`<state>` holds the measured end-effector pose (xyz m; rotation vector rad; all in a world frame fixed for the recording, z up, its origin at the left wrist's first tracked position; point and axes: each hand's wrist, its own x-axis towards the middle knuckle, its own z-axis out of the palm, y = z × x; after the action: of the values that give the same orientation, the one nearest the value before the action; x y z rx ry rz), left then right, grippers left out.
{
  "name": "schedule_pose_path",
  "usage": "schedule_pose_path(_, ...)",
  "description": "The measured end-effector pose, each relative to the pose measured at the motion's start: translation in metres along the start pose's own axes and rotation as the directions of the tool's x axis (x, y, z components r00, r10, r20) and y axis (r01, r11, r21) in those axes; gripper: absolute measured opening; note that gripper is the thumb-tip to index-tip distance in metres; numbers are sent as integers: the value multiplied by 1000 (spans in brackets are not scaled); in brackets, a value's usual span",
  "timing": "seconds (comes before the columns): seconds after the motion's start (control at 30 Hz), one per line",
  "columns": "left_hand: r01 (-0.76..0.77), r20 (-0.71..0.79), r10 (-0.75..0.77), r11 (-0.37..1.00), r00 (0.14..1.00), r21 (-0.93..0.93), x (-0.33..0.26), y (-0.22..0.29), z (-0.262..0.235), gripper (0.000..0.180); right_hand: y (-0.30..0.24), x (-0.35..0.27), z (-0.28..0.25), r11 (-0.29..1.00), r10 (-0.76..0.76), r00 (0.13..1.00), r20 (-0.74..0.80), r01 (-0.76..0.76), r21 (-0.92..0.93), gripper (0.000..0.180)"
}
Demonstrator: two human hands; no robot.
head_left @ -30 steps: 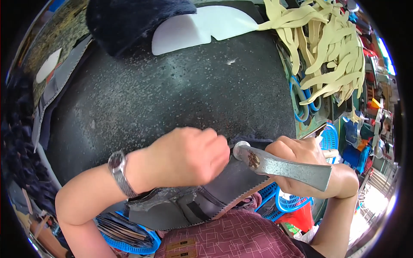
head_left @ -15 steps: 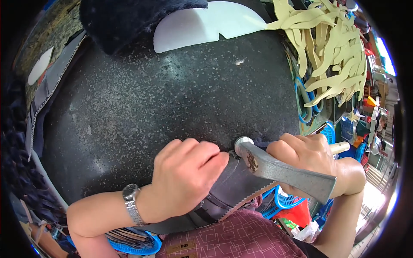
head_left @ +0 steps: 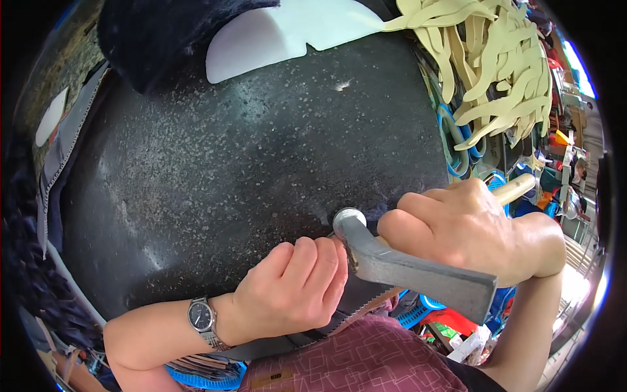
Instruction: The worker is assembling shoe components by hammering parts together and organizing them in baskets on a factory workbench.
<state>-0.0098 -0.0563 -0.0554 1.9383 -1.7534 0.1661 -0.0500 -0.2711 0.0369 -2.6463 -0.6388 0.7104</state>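
Note:
A metal hammer [head_left: 424, 281] with a pale wooden handle [head_left: 516, 188] is in my right hand [head_left: 457, 228], its fingers wrapped round the handle. The hammer's round face is down at the near part of the black work surface [head_left: 261, 150], beside the fingertips of my left hand [head_left: 294, 287]. That hand is closed, fingers curled together, over a dark leather piece [head_left: 366, 297] with a toothed edge along the near side. The hammer head hides the left fingertips and the spot under its face.
A white shaped panel [head_left: 300, 36] and dark plush material [head_left: 150, 39] lie at the far side. Cream strips [head_left: 503, 85] are heaped at far right, with blue-and-grey scissor handles [head_left: 460, 147] below. Left stands a toothed-edge grey piece [head_left: 68, 137]; a blue basket [head_left: 209, 375] is near me.
The hammer has moved a little left in the picture, and its handle end has risen. My left hand has turned, its fingers now curled closer together by the hammer's face. The whole view has shifted slightly.

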Motion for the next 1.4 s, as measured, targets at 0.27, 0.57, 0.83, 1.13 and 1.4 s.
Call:
schedule_pose_path(0.27, 393, 164, -358, 827, 919, -402, -10, 0, -6, 21, -8, -4, 14, 960, -49, 997, -58, 31, -280, 20)
schedule_pose_path(0.57, -5, 152, -14, 992, 988, 125, -7, 18, -16, 23, -7, 2, 13, 990, -118, 979, -167, 103, -96, 19)
schedule_pose_path(0.83, 338, 98, -325, 871, 941, -357, -21, 1, -15, 13, -17, 5, 18, 991, -81, 985, -151, 64, -116, 17)
schedule_pose_path(1.13, -157, 212, 145, 987, 967, 39, -27, 1, -38, 16, -29, 9, 24, 992, -113, 981, -160, 103, -66, 20)
schedule_pose_path(1.4, -120, 158, 115, 992, 981, 22, -39, -9, -37, 16, -35, 13, 37, 982, -154, 967, -203, 127, -139, 20)
